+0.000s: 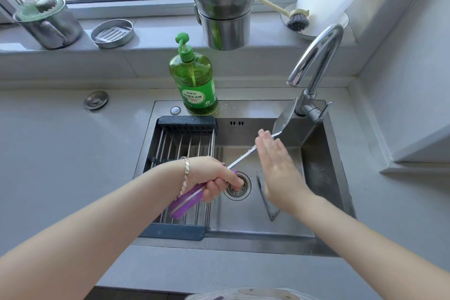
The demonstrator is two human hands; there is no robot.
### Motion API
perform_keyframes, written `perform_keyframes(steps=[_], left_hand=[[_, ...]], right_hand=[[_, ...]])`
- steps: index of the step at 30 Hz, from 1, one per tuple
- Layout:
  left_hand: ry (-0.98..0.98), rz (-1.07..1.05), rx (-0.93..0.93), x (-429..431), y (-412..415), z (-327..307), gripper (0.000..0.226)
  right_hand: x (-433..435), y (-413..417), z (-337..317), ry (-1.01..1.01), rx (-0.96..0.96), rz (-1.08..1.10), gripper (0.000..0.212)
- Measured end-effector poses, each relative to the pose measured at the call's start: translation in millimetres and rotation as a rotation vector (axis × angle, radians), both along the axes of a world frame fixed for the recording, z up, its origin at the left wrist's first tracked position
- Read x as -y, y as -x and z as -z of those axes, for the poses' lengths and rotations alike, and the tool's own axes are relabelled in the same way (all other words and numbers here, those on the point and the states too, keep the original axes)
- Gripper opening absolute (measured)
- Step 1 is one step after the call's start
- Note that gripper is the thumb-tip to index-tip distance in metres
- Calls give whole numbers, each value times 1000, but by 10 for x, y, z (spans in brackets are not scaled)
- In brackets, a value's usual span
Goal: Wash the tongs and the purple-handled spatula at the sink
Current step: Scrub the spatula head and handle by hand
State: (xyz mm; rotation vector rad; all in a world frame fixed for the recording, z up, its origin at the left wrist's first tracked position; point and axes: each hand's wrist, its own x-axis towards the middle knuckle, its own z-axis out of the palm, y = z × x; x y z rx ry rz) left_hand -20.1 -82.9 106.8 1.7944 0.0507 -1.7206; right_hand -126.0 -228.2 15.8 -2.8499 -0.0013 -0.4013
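My left hand (pixel 214 178) grips the purple handle of the spatula (pixel 186 200) over the sink (pixel 323 168). Its metal shaft runs up and to the right, and the flat blade (pixel 285 118) sits just below the faucet spout (pixel 316 56). My right hand (pixel 277 165) is held flat with straight fingers against the shaft, near the blade. The metal tongs (pixel 266 200) lie on the sink floor, right of the drain (pixel 237 186), partly hidden by my right wrist. I see no running water.
A slatted drying rack (pixel 180 143) spans the sink's left side. A green dish soap bottle (pixel 194 80) stands on the back rim. On the windowsill are stacked steel pots (pixel 224 7), a mug, a round dish, a dish brush (pixel 295 20) and a paper towel roll.
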Motion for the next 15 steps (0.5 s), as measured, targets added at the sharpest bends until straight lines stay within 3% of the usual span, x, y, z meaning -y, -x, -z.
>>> perform_keyframes(steps=[3, 7, 12, 15], left_hand=[[-18, 52, 30, -40, 2, 22, 30], [-32, 72, 100, -57, 5, 58, 30], [-67, 198, 174, -59, -37, 83, 31], [-75, 249, 199, -120, -91, 77, 29]], right_hand=[[-172, 106, 61, 18, 14, -261, 70], [35, 29, 48, -18, -13, -70, 71], [32, 31, 6, 52, 42, -237, 57], [388, -53, -26, 117, 97, -114, 52]])
